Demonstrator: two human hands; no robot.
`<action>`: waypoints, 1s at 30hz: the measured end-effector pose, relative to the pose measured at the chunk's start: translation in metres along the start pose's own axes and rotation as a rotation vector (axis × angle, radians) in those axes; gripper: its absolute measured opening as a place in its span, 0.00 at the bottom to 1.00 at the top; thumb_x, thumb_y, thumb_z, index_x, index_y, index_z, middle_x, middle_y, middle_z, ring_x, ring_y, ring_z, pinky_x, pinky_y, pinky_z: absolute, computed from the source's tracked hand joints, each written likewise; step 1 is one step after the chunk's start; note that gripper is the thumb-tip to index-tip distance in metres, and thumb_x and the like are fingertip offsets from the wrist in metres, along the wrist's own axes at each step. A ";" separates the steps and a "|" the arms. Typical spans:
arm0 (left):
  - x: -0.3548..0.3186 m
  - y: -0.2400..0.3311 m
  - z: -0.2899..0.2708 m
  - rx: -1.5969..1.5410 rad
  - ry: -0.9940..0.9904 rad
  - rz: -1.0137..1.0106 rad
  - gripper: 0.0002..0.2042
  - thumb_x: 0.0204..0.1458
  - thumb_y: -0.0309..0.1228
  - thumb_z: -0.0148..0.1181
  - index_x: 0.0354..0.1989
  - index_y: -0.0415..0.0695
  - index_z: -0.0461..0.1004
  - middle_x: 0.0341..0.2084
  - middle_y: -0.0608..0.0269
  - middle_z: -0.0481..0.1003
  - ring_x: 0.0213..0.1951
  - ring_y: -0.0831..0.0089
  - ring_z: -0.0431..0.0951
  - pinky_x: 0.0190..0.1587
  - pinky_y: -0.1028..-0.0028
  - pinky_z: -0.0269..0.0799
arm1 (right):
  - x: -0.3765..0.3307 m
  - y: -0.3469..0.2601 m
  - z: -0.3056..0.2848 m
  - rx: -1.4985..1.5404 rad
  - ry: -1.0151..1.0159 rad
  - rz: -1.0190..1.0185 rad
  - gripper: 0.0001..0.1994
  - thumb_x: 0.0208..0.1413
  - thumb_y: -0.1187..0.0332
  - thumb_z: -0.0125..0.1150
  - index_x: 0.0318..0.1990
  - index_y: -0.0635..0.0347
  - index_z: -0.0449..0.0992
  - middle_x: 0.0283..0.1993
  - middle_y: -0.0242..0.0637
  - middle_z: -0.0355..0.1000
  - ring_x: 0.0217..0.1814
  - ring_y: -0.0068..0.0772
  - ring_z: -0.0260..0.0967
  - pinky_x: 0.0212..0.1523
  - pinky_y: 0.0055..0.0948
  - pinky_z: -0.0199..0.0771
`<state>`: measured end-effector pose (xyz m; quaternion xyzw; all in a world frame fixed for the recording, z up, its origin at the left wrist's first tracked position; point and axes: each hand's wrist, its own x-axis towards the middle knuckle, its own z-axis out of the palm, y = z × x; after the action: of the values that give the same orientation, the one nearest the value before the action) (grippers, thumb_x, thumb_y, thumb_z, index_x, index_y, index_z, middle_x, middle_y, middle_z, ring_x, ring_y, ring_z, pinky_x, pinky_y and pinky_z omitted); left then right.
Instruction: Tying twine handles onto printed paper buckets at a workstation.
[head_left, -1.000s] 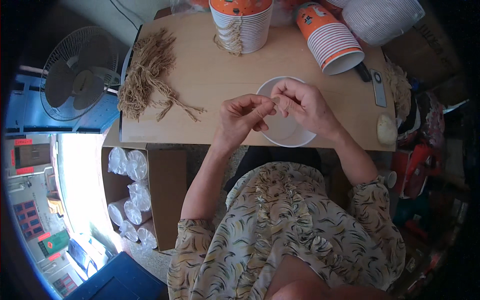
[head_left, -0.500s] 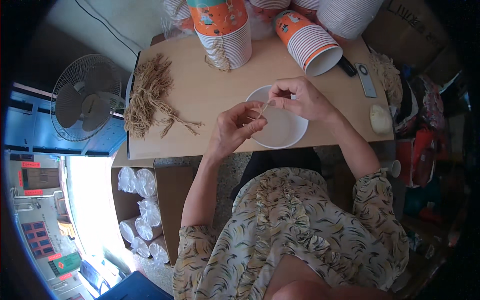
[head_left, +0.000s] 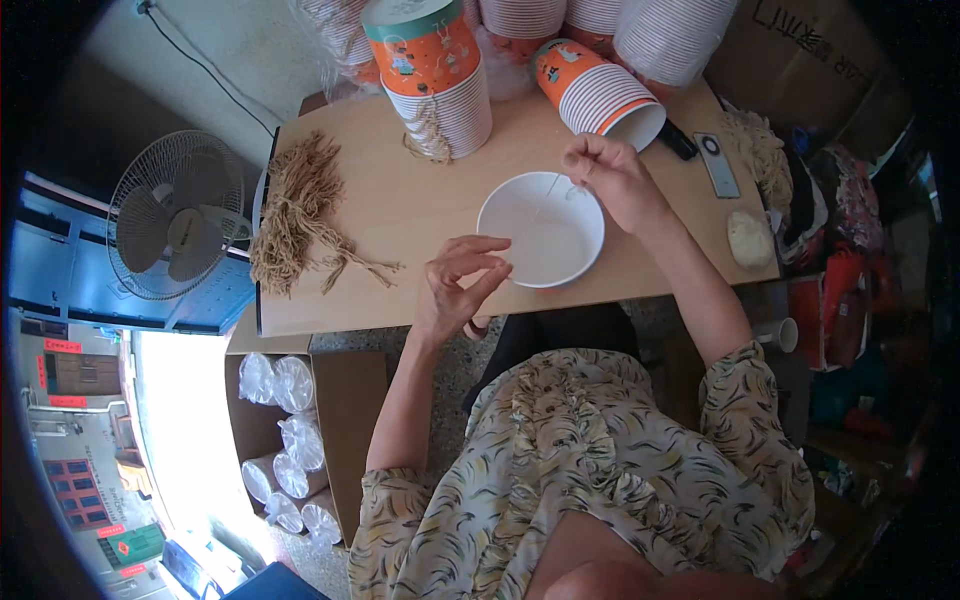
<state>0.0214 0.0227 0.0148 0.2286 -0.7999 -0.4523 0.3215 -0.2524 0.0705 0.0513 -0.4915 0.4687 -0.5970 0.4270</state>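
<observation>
— Where were we with the bowl?

— We had the white paper bowl (head_left: 541,229) sitting right of centre in the frame, near the front edge of the tabletop (head_left: 400,205). A thin string (head_left: 540,207) ran taut across its mouth. Our right hand (head_left: 612,175), at the bowl's upper right rim, had its grip pinched shut on one end; our left hand (head_left: 455,285), at the bowl's lower left, pinched the other end between thumb and fingertips.

— So which step, by our reckoning?

— We judged it to be fitting a string handle onto the bowl, with the string drawn tight. The next move would call for steady tension and a fine pinch, since the string was thin and could slip.

— And around us?

— A bundle of tan twine pieces (head_left: 300,210) lay at the left of the tabletop. Stacks of orange-printed paper cups (head_left: 435,75) stood along the top, one stack (head_left: 598,92) lying tipped over. A small remote (head_left: 717,164) and a pale round lump (head_left: 749,239) lay at the right. Off the tabletop, a standing fan (head_left: 178,215) was at the left, and a carton of bagged clear lids (head_left: 290,430) at the lower left.
</observation>
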 end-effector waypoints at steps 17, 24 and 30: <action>-0.020 0.007 0.010 -0.541 0.430 -0.163 0.06 0.57 0.24 0.64 0.41 0.38 0.82 0.34 0.64 0.80 0.35 0.78 0.76 0.38 0.79 0.69 | 0.065 -0.072 0.037 -0.146 -0.209 -0.247 0.20 0.63 0.58 0.57 0.51 0.67 0.74 0.53 0.37 0.72 0.61 0.28 0.66 0.64 0.28 0.61; 0.005 0.004 0.013 -1.156 0.693 0.034 0.06 0.61 0.24 0.59 0.44 0.38 0.78 0.37 0.63 0.79 0.39 0.76 0.77 0.47 0.75 0.72 | 0.038 -0.039 0.008 -0.054 -0.091 -0.237 0.67 0.36 0.29 0.70 0.75 0.65 0.43 0.78 0.40 0.44 0.79 0.41 0.42 0.75 0.42 0.46; 0.047 0.010 0.030 -1.090 0.631 0.036 0.07 0.59 0.23 0.62 0.44 0.37 0.79 0.37 0.64 0.78 0.40 0.78 0.77 0.47 0.76 0.73 | 0.049 -0.048 -0.003 -0.243 -0.081 -0.372 0.67 0.37 0.27 0.68 0.75 0.61 0.41 0.76 0.40 0.47 0.77 0.35 0.44 0.74 0.40 0.46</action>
<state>-0.0333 0.0140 0.0266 0.1409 -0.3246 -0.7005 0.6198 -0.2653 0.0326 0.1068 -0.6408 0.4211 -0.5844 0.2656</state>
